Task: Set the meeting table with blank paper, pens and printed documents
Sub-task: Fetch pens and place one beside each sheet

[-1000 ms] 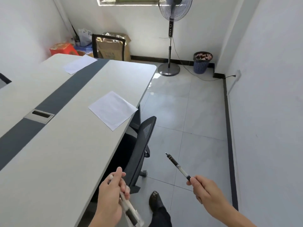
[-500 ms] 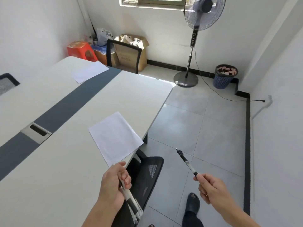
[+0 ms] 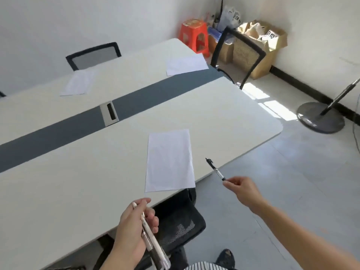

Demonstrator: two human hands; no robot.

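A white sheet of paper point(image 3: 169, 160) lies at the near edge of the long white meeting table point(image 3: 78, 182). My right hand point(image 3: 241, 189) pinches a black pen point(image 3: 215, 169) by its end, its tip hovering just right of that sheet over the table edge. My left hand point(image 3: 134, 225) grips a bundle of pens point(image 3: 153, 244) low in front of the table. A second sheet point(image 3: 186, 64) lies at the far end, and a third sheet point(image 3: 78, 82) on the far side.
A black mesh chair point(image 3: 179, 223) is tucked under the table below the near sheet. Other chairs point(image 3: 238, 57) stand at the far end and far side point(image 3: 93, 54). A fan base point(image 3: 320, 116), cardboard boxes point(image 3: 259, 45) and a red stool point(image 3: 194, 35) stand by the wall.
The view has turned left toward the table and come closer. My right hand has carried the black pen from over the floor to just beside the near sheet.
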